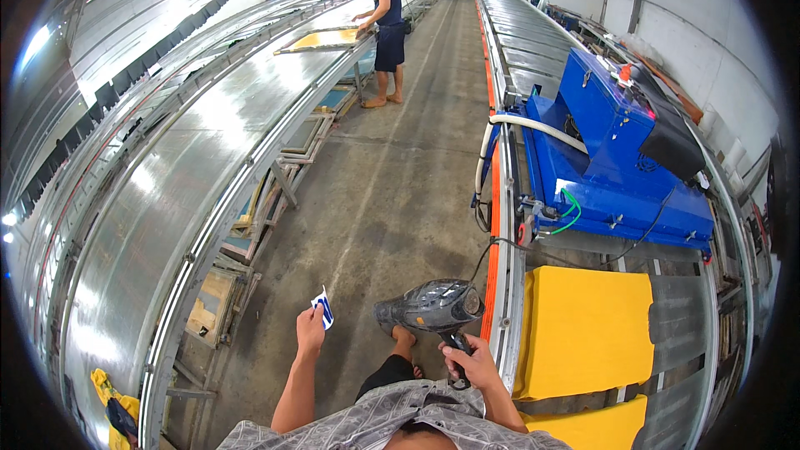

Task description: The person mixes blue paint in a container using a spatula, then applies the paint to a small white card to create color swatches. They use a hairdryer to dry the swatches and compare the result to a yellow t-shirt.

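A black hair dryer (429, 306) is in my right hand (472, 360), which is wrapped round its handle; the dryer's nozzle points left, and its cord runs up toward the right-hand table. My left hand (311, 329) pinches a small white piece with blue print (322, 309), thin and flat like a sheet or a card. Both hands are above the floor of the aisle, apart from each other. To the right of my right hand, a yellow fabric piece (587, 329) lies flat on the table, with another yellow fabric piece (596, 427) nearer to me.
A blue machine (617, 192) with a pale hose and cables straddles the right table (533, 42), edged in orange. Along the left runs a long metal table (192, 167), with frames (212, 304) stacked beneath. Farther up, a person (387, 29) handles a yellow framed screen (321, 39).
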`<control>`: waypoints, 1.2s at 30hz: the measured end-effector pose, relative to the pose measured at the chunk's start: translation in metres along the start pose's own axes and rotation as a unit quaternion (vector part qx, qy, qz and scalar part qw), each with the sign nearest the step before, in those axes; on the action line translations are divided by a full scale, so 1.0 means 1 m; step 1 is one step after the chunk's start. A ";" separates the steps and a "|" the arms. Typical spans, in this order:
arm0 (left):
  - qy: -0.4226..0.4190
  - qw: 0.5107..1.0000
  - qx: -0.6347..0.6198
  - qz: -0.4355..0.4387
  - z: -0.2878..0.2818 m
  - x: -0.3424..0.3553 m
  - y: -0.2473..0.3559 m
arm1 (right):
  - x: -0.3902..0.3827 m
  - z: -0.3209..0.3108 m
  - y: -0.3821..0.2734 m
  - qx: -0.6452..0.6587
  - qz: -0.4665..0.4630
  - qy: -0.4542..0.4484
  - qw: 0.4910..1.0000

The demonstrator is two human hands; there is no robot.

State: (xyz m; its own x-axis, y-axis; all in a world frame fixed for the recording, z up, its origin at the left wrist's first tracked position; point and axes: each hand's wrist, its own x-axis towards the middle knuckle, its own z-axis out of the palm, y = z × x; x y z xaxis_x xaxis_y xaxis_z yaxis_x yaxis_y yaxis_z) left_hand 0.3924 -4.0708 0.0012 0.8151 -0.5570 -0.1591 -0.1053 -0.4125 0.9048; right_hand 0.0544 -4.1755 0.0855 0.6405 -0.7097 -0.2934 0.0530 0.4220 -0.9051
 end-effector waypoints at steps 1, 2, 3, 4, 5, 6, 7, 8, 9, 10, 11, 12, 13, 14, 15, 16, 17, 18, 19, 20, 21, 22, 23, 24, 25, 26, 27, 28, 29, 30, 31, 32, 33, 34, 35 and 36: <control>0.002 1.000 0.001 0.002 0.000 0.000 0.001 | 0.000 0.000 0.001 -0.001 -0.001 -0.004 1.000; -0.008 1.000 -0.006 -0.003 0.000 0.000 0.001 | 0.000 0.000 0.001 -0.002 -0.002 -0.008 1.000; -0.014 1.000 -0.014 -0.010 0.000 0.001 0.001 | 0.001 0.001 0.002 -0.002 -0.003 -0.008 1.000; -0.019 0.999 -0.023 -0.016 0.000 0.002 0.000 | 0.001 0.001 0.002 -0.003 -0.004 -0.008 1.000; -0.019 0.999 -0.023 -0.016 0.000 0.003 -0.001 | 0.002 0.003 0.002 -0.002 -0.004 -0.006 1.000; -0.017 0.999 -0.024 -0.016 -0.001 0.005 -0.003 | 0.003 0.004 0.001 -0.003 -0.005 -0.010 1.000; -0.025 0.999 -0.024 -0.019 -0.001 0.006 -0.006 | 0.004 0.005 0.000 -0.001 -0.005 -0.009 1.000; -0.016 0.999 -0.034 -0.020 -0.001 0.008 -0.009 | 0.004 0.007 0.000 0.001 -0.004 -0.007 1.000; -0.017 0.999 -0.044 -0.023 -0.001 0.010 -0.013 | 0.005 0.008 -0.002 -0.009 -0.005 -0.013 1.000; -0.031 0.997 -0.066 -0.008 -0.001 0.010 -0.019 | 0.006 0.008 -0.004 -0.017 -0.005 -0.014 1.000; -0.006 0.998 -0.056 -0.036 -0.001 0.013 -0.023 | 0.006 0.009 -0.006 -0.015 0.004 -0.015 1.000; -0.010 0.998 -0.056 -0.037 0.000 0.016 -0.029 | 0.010 0.009 -0.010 -0.035 0.009 -0.019 0.999; -0.022 0.998 -0.048 -0.043 0.003 0.021 -0.031 | 0.011 0.009 -0.014 -0.055 0.050 -0.002 0.997; -0.037 0.994 -0.098 -0.032 0.005 0.026 -0.034 | 0.014 0.008 -0.019 -0.082 0.029 -0.008 0.996; -0.091 0.983 -0.158 -0.008 0.009 0.033 -0.034 | 0.014 0.007 -0.021 -0.046 -0.054 -0.014 0.997; -0.084 0.983 -0.161 -0.029 0.013 0.042 -0.032 | 0.015 0.005 -0.027 -0.090 -0.083 0.008 0.992; -0.139 0.971 -0.194 -0.030 0.017 0.049 -0.031 | 0.011 0.003 -0.026 -0.092 -0.090 -0.011 0.992; -0.149 0.979 -0.139 -0.015 0.020 0.060 -0.026 | 0.005 0.004 -0.028 -0.065 -0.091 -0.007 0.994; -0.175 0.978 -0.116 -0.009 0.025 0.071 -0.022 | 0.000 0.004 -0.027 -0.086 -0.086 0.026 0.992; -0.212 0.973 -0.088 0.007 0.031 0.084 -0.016 | -0.009 0.008 -0.024 -0.039 -0.106 0.046 0.993; -0.209 0.975 -0.080 0.007 0.037 0.098 -0.010 | -0.016 0.011 -0.023 -0.029 -0.112 0.096 0.989; -0.225 0.963 0.029 0.143 0.048 0.113 -0.002 | -0.022 0.016 -0.021 -0.017 -0.123 0.124 0.984; -0.178 0.940 0.148 0.249 0.060 0.124 0.008 | -0.030 0.020 -0.021 -0.004 -0.160 0.156 0.975; -0.192 0.924 0.124 0.307 0.076 0.132 0.008 | -0.034 0.023 -0.018 0.000 -0.140 0.171 0.975; -0.216 0.924 0.093 0.302 0.095 0.132 0.018 | -0.042 0.026 -0.017 0.016 -0.146 0.198 0.969; -0.247 0.928 0.052 0.274 0.116 0.130 0.021 | -0.046 0.027 -0.014 0.023 -0.119 0.222 0.967; -0.285 0.931 0.007 0.227 0.137 0.123 0.025 | -0.052 0.029 -0.013 0.032 -0.158 0.246 0.956; -0.317 0.927 -0.015 0.201 0.153 0.113 0.031 | -0.055 0.030 -0.010 0.036 -0.166 0.260 0.951; -0.342 0.922 -0.025 0.181 0.165 0.103 0.038 | -0.059 0.032 -0.009 0.042 -0.174 0.265 0.947; -0.361 0.916 -0.029 0.171 0.175 0.093 0.045 | -0.062 0.033 -0.007 0.043 -0.180 0.284 0.941; -0.378 0.910 -0.036 0.167 0.183 0.080 0.051 | -0.065 0.036 -0.006 0.061 -0.191 0.279 0.939; -0.395 0.904 -0.039 0.161 0.191 0.069 0.056 | -0.069 0.037 -0.005 0.079 -0.196 0.290 0.933; -0.413 0.897 -0.038 0.154 0.198 0.059 0.060 | -0.072 0.037 -0.003 0.100 -0.214 0.287 0.928; -0.427 0.891 -0.041 0.150 0.202 0.049 0.063 | -0.075 0.037 -0.002 0.096 -0.200 0.307 0.925; -0.438 0.886 -0.043 0.148 0.206 0.042 0.067 | -0.078 0.037 -0.002 0.094 -0.203 0.308 0.925; -0.448 0.881 -0.042 0.146 0.209 0.035 0.067 | -0.081 0.037 -0.001 0.088 -0.195 0.310 0.926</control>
State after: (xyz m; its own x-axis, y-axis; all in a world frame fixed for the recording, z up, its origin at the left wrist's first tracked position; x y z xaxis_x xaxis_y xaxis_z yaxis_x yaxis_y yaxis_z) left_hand 0.2946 -4.2685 -0.0259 -0.0215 -0.9915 -0.1286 -0.1630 -0.1234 0.9789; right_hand 0.0307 -4.0977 0.1218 -0.0145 -0.9921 -0.1243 0.3472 0.1116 -0.9311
